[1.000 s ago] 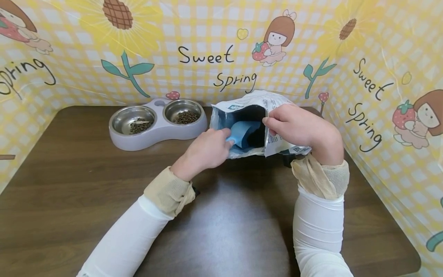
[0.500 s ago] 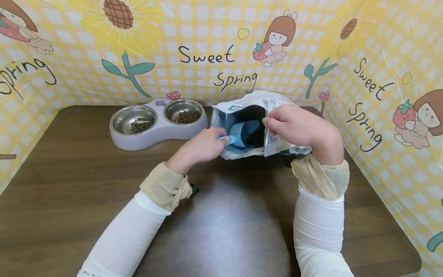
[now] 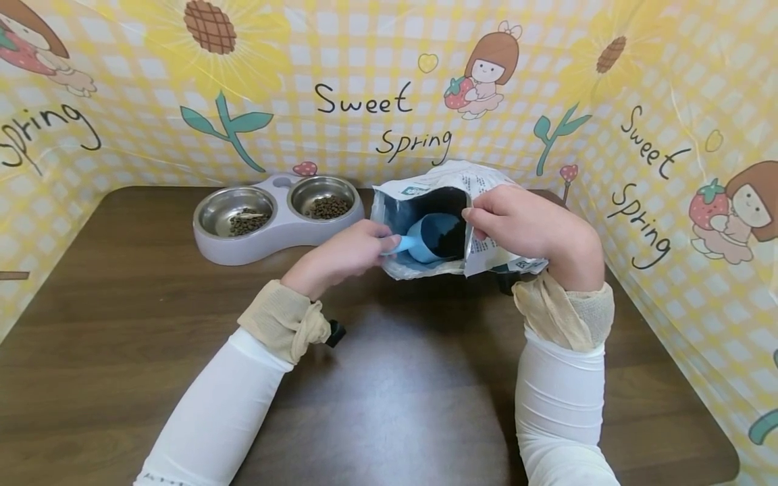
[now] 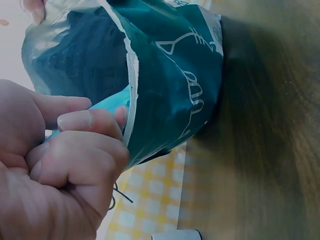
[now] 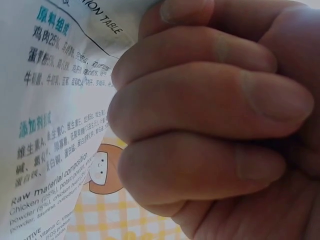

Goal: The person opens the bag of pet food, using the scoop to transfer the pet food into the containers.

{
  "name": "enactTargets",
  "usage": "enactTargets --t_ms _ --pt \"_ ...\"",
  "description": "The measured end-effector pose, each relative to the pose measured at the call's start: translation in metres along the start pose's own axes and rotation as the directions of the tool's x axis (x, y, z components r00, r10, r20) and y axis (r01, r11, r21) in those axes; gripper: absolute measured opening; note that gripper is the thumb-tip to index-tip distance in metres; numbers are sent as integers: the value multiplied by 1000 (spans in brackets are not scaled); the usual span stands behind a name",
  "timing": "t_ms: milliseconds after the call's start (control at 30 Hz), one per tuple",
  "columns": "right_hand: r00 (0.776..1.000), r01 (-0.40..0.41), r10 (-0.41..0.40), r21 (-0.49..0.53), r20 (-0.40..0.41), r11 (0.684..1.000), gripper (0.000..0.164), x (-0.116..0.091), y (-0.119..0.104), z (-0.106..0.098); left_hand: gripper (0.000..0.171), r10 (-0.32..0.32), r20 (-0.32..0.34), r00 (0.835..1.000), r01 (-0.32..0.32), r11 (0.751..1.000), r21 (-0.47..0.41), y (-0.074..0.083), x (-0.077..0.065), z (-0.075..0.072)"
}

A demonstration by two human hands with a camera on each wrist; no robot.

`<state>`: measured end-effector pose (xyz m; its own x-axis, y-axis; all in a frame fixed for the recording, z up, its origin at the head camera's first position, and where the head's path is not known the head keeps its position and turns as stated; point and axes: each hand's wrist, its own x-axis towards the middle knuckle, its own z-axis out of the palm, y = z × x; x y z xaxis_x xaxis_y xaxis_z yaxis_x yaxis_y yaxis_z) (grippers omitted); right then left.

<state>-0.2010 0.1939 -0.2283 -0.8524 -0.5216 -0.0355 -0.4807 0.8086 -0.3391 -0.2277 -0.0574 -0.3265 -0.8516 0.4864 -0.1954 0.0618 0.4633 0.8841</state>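
My left hand (image 3: 340, 255) grips the handle of a light-blue scoop (image 3: 425, 237), whose cup sits just inside the mouth of a pet food bag (image 3: 486, 251). Dark kibble (image 3: 452, 237) shows in the cup and deeper in the bag. With thumb and fingers, my right hand (image 3: 516, 219) pinches the bag's opening at its right edge. The left wrist view shows the fingers (image 4: 80, 165) curled round the scoop handle, right at the bag's green side. In the right wrist view, curled fingers (image 5: 200, 105) lie against the printed white panel.
Left of the bag stands a lavender double bowl stand (image 3: 279, 233) with two steel bowls, each holding some brown kibble. A sunflower-and-check cloth (image 3: 377, 40) lines the back and sides of the wooden table (image 3: 389, 378).
My left hand has drawn back to the left, bringing the scoop toward the bag's mouth and turning its cup more upright. The right hand keeps its pinch on the bag.
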Motion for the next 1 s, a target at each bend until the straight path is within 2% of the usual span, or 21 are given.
enactTargets --t_ms 200,433,633,833,1000 --pt "1000 -16 16 5 -11 1000 43 -3 2 -2 33 -9 -14 1000 7 995 -100 -1 -1 -6" --pt "1000 -5 5 1 -21 1000 45 -3 5 -2 30 12 9 1000 -10 962 -273 -4 -7 -26" --pt "1000 -3 3 10 -17 1000 46 -3 6 -3 33 36 35 999 -25 963 -267 -6 -11 -39" --pt "1000 -7 7 6 -18 1000 45 -4 5 -4 30 51 78 996 -26 955 -294 -7 -15 -46" --pt "1000 -4 4 13 -20 1000 46 -4 5 -4 30 62 119 991 -23 951 -307 -12 -20 -57"
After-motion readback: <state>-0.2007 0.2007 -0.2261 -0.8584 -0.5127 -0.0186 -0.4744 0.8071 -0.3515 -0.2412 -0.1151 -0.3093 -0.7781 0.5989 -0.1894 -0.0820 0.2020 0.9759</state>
